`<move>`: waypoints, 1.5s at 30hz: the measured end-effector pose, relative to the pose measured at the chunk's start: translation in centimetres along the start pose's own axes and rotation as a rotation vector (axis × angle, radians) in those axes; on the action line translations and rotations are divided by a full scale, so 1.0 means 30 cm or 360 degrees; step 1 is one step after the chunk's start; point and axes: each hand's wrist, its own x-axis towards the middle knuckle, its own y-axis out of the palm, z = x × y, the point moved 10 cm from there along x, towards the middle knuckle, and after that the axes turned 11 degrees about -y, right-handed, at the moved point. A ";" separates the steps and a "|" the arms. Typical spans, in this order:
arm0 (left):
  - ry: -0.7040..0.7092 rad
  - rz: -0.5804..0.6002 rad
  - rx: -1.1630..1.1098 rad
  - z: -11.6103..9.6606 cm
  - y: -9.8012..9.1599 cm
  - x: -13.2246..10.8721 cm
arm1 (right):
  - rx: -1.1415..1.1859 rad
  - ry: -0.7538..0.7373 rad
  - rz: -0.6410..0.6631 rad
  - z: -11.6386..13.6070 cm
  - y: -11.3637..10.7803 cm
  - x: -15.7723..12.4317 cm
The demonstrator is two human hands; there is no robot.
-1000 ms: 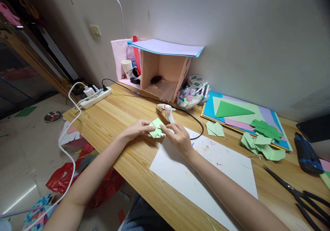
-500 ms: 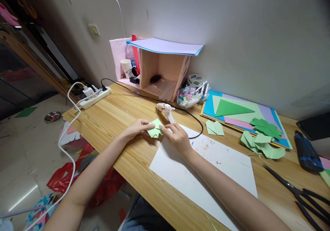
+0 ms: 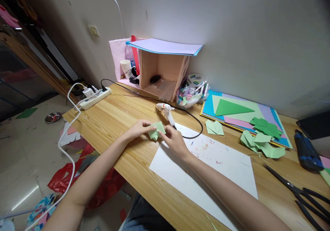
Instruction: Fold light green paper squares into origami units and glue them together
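A small folded piece of light green paper (image 3: 157, 129) is pinched between my two hands, just above the wooden table near the corner of a white sheet (image 3: 206, 169). My left hand (image 3: 139, 129) grips its left edge, thumb on top. My right hand (image 3: 176, 140) has thumb and fingers closed on its right side. Right behind the hands a white glue gun (image 3: 166, 110) rests on the table. To the right lies a folded light green paper heart (image 3: 215, 127), with cut light green paper shapes (image 3: 262, 145) farther over.
Black scissors (image 3: 294, 189) and a blue-black utility knife (image 3: 306, 151) lie at the right. Stacked coloured paper (image 3: 237, 111) is near the wall. A bowl of scraps (image 3: 187, 100) stands beside an open box (image 3: 165, 69). A power strip (image 3: 95, 98) sits at the left edge; the gun's black cord (image 3: 198, 122) loops across.
The light green paper has been turned and tilted between my hands. My right hand's fingers have shifted from above the paper to its right edge. My left hand stays nearly in place.
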 end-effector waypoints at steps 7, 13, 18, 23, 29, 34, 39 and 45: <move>-0.0022 -0.0069 -0.0057 -0.012 -0.005 -0.002 | 0.0323 0.0178 -0.0034 -0.057 0.009 0.001; 0.0149 -0.0468 -0.0229 -0.042 -0.113 -0.012 | 0.0359 0.0214 -0.0051 -0.065 0.011 -0.004; 0.0250 -0.0794 -0.0270 -0.037 -0.206 -0.027 | 0.0386 0.0253 -0.0065 -0.085 0.015 -0.009; 0.0118 -0.0669 -0.0165 -0.013 -0.165 -0.007 | 0.0550 0.0332 -0.0093 -0.102 0.021 -0.013; 0.0042 -0.0168 0.0077 -0.017 -0.016 -0.001 | 0.0648 0.0316 -0.0046 -0.096 0.032 -0.002; 0.0070 -0.0043 0.0293 -0.036 0.029 -0.021 | 0.0601 0.0278 -0.0040 -0.092 0.022 0.007; 0.0089 0.0016 0.0364 -0.038 0.047 -0.024 | 0.0683 0.0304 -0.0041 -0.090 0.023 0.008; 0.0093 0.0018 0.0411 -0.032 0.044 -0.017 | 0.0621 0.0311 -0.0056 -0.086 0.017 0.009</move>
